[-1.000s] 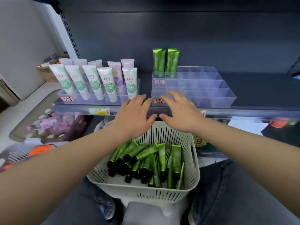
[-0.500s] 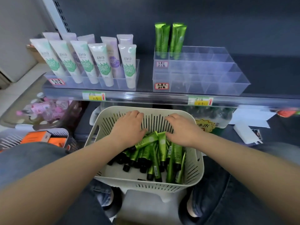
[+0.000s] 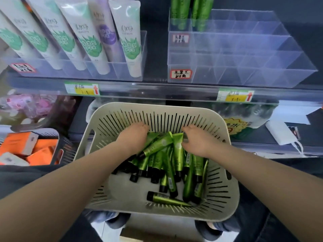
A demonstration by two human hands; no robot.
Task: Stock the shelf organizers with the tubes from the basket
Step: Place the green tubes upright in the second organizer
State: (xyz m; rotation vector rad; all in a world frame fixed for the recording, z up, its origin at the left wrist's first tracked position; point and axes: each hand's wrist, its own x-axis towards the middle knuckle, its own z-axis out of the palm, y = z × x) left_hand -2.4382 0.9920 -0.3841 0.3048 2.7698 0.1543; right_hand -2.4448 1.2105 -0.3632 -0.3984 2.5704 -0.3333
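Note:
A cream slotted basket (image 3: 174, 109) sits on my lap below the shelf and holds several green tubes with black caps (image 3: 167, 165). My left hand (image 3: 134, 137) reaches into the far left of the pile, fingers curled round the flat end of a green tube (image 3: 157, 144). On the far right of the pile, my right hand (image 3: 199, 142) curls its fingers and thumb on another tube's end (image 3: 178, 137). The clear tiered organizer (image 3: 244, 67) on the shelf has green tubes (image 3: 178, 13) standing only in its back left compartments.
A second clear organizer (image 3: 122, 72) to the left holds white and purple tubes (image 3: 129, 41). The shelf edge (image 3: 157, 92) carries price tags just above the basket. Orange boxes (image 3: 40, 151) lie in a bin at the left. A white power bank (image 3: 279, 133) rests on the lower shelf at the right.
Both hands dropped from the shelf front into the basket and closed on tubes at the far end of the pile. The view moved closer and tilted down.

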